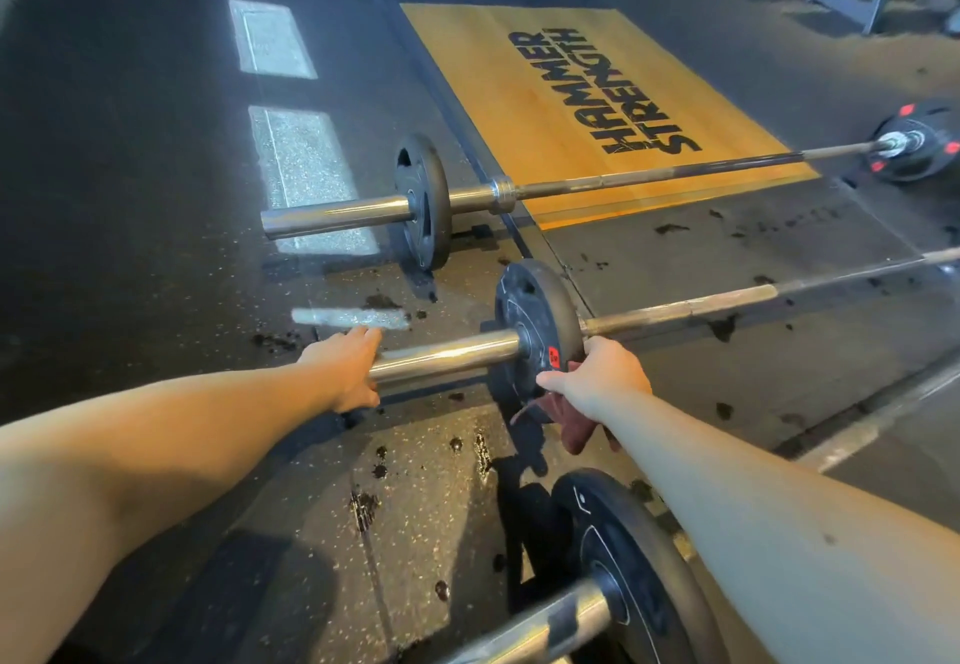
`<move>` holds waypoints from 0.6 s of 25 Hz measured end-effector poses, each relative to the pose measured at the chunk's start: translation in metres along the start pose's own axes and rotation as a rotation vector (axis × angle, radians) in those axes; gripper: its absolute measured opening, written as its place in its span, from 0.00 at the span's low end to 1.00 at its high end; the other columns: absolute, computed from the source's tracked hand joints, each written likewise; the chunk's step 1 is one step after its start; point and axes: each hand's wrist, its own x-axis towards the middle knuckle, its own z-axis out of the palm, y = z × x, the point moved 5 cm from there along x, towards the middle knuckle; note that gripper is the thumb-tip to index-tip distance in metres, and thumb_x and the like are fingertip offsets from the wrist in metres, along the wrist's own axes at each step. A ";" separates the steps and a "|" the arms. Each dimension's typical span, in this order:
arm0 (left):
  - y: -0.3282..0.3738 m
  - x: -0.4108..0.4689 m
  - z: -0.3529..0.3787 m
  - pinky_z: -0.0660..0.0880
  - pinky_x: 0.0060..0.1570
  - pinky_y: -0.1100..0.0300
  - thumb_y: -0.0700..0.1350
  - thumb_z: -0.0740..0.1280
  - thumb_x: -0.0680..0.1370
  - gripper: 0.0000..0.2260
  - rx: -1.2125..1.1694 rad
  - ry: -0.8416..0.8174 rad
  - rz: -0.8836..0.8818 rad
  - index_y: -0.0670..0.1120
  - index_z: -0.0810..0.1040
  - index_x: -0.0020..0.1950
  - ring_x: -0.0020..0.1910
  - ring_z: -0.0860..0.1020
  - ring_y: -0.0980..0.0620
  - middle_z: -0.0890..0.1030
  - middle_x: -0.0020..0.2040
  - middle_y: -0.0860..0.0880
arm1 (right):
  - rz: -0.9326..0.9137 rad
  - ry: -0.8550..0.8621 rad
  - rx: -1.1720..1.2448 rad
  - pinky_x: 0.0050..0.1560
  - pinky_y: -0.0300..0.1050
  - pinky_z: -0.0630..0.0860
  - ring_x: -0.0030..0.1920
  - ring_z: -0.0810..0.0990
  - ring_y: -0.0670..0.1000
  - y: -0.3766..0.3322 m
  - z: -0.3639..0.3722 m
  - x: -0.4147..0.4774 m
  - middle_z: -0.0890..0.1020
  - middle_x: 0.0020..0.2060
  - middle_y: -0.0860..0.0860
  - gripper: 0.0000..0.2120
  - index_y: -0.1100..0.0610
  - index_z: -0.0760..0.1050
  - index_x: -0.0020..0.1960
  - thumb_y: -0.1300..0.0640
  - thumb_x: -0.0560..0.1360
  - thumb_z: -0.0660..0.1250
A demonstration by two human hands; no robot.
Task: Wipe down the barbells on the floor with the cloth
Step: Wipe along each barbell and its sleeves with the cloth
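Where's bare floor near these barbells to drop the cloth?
Bare: black mat between far steel barbell and middle steel barbell, and black rubber floor left of them. Crowded: around the right hand, by the nearest black plate.

"HAMMER STRENGTH" stands in black capitals, in two lines, on the wooden platform (498,92). A red sticker (554,358) on the plate (540,307) bears marks too small to read.

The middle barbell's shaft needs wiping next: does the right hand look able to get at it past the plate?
Probably yes: the right hand, holding the cloth, is at the plate, and the shaft just beyond lies bare.
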 end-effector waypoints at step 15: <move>-0.008 0.017 0.003 0.80 0.48 0.53 0.47 0.75 0.72 0.21 0.065 -0.052 0.032 0.53 0.65 0.56 0.45 0.77 0.49 0.75 0.46 0.53 | 0.018 -0.090 0.241 0.53 0.54 0.82 0.45 0.83 0.55 0.015 0.028 0.050 0.84 0.43 0.52 0.12 0.56 0.80 0.49 0.55 0.68 0.77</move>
